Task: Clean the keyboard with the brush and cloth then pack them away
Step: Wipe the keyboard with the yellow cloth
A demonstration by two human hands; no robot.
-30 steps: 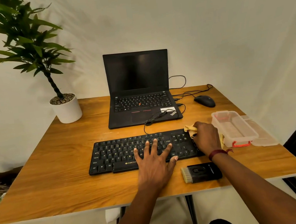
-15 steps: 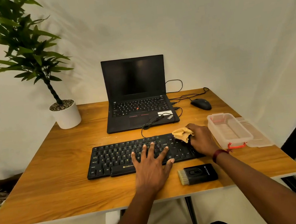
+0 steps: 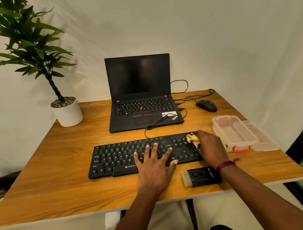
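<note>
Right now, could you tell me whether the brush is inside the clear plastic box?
No, the brush lies on the table in front of the keyboard, apart from the box.

Colours: black gear on an orange-brown desk [image 3: 59,171].
Desk: wood grain, pale edge. Keyboard [image 3: 114,160] black, pale legends; laptop [image 3: 138,78] black, red dot mid-keys; mouse [image 3: 206,105] black. Cloth [image 3: 192,138] yellow. Brush [image 3: 202,177] black body, tan bristles. Box [image 3: 233,132] clear, red latch. Pot [image 3: 69,115] white, grey-brown pebbles; plant [image 3: 27,45] green. Wristband [image 3: 225,164] dark red. Wall [image 3: 231,31] off-white.
</note>
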